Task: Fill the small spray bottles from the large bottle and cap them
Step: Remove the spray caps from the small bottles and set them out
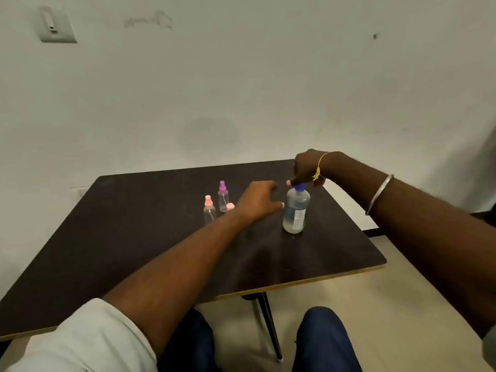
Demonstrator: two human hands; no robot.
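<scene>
**A:** What is hard to make out?

**B:** A third small bottle (230, 206) is mostly hidden behind the left hand (257, 202); only its pink top shows. The right hand (306, 170) covers the top of the blue cap (300, 187), so most of its fingertips are out of sight. The picture is soft, and the label on the large bottle (295, 210) cannot be read.

**A:** And the grips?

**B:** The right hand sits above the large bottle, fingers curled round the blue cap, grasping it. The left hand is released, fingers loosely spread and holding nothing. Its thumb tip lies just beside the bottle's shoulder; I cannot tell whether it touches.

**A:** Where do the bottles stand?

**B:** The large bottle stands upright on the right part of the table (134, 237), with clear liquid inside. Left of the left hand stand the pink-capped spray bottle (208, 210) and, just behind it, the purple-capped spray bottle (222, 196), both upright and capped.

**A:** The surface and the room?

**B:** The table is dark with a pale edge and a thin dark leg (269, 326). It stands against a pale, scuffed wall (241, 76) with a switch plate (55, 25) at upper left. The floor (389, 304) is pale. The right arm wears a metal bangle (379, 194) and a yellow thread (318, 167); the left arm has a light sleeve (80, 342).
</scene>
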